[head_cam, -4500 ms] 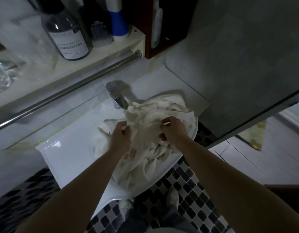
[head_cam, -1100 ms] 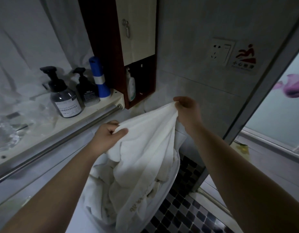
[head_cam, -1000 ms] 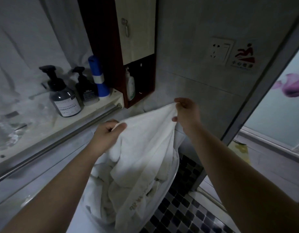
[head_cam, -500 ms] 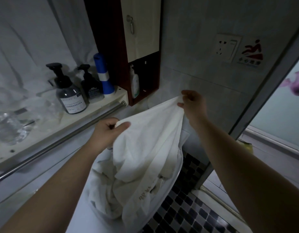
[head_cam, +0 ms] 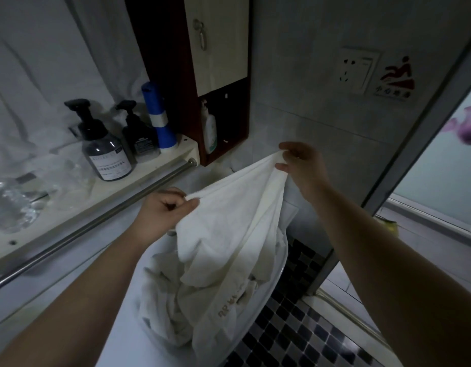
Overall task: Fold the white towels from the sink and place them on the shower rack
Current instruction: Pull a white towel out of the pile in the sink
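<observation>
starting at the far left, crumpled clear plastic lies on a pale shelf, and a metal rail runs under the shelf's front edge. on the shelf stand a large dark pump bottle with a white label, a smaller dark pump bottle just to its right, and a blue tube with a white band at the shelf's end. next comes a wall cabinet with a dark red frame and a pale door. a white bottle stands in the open niche below the door.

lower down, the left hand is clamped on the white towel, thumb and curled fingers pinching its top edge. the towel is lifted above the sink. its top edge is stretched up and to the right between both hands, and its lower part hangs into the basin with gold lettering near the bottom. beneath it and to the left, more white towels lie bunched in the sink. the right hand, higher than the left and close to the grey tiled wall, pinches the other end of the same edge between thumb and fingertips.

further right, a white wall socket and a red sticker of a slipping figure sit side by side on the wall. a metal door frame slants down toward a black-and-white mosaic floor, and frosted glass with a purple flower fills the right edge.
</observation>
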{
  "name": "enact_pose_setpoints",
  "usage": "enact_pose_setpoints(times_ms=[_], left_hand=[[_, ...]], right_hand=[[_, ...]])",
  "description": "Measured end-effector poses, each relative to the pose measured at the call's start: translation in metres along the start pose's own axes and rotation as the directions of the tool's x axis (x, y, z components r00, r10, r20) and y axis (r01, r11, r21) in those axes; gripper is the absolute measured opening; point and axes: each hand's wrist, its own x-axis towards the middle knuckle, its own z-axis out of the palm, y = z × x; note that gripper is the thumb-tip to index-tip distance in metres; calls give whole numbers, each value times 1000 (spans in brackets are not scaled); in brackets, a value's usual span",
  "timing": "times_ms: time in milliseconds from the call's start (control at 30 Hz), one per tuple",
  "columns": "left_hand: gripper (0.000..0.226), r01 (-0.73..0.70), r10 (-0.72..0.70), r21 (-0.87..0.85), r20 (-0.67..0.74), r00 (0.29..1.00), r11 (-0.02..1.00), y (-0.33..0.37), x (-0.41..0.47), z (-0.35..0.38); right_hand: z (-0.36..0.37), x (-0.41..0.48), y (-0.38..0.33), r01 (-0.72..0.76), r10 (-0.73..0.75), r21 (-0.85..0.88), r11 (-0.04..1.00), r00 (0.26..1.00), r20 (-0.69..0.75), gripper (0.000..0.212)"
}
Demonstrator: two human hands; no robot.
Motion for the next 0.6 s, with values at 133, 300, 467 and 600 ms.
enact_pose_setpoints(times_ms=[133,300,467,600], left_hand=[[27,87,-85,-88,24,996,992,-6,-4,3],[10,84,-84,10,73,994,996,-7,-3,2],[32,-47,34,115,109,993,992,-5,1,-3],[31,1,-23,154,139,990,988,-14,-1,2]], right_hand=[[-3,0,5,-6,7,-26,1000,1000,27,29],[-4,-1,9,-23,25,-31,999,998,62,29],[-2,0,9,-27,30,-38,999,996,80,28],[-2,-2,11,-28,32,-38,999,995,92,31]])
